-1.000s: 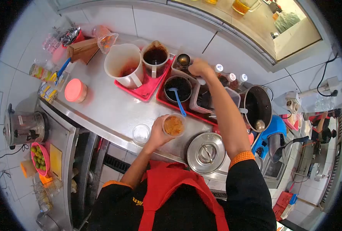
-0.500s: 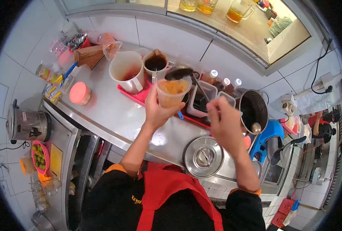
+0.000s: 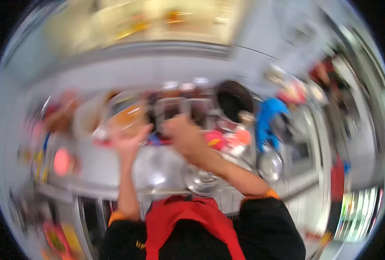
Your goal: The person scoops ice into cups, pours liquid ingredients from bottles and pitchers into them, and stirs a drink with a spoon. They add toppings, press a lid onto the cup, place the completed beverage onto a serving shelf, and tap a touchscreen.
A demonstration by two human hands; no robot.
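Observation:
Motion blur smears the whole head view. My left hand (image 3: 129,139) is wrapped round a clear plastic cup (image 3: 125,113) with orange contents, held up above the counter. To the right of it, my right hand (image 3: 180,131) is closed like a fist, in front of clear square tubs (image 3: 171,107) with dark contents. The ladle seen in this hand half a second ago does not stand out in the blur. A pale pitcher (image 3: 86,121) is left of the cup.
A big dark pot (image 3: 235,102) stands right of the tubs, near a blue appliance (image 3: 268,121). A steel lid (image 3: 202,180) lies at the counter's front. To the left is a pink-lidded jar (image 3: 62,161). Several bottles with white caps (image 3: 187,87) stand behind.
The view has swung, so the scene looks shifted and blurred. My right hand is lower relative to the cup, and the ladle bowl no longer shows clearly above it. My left hand still holds the cup.

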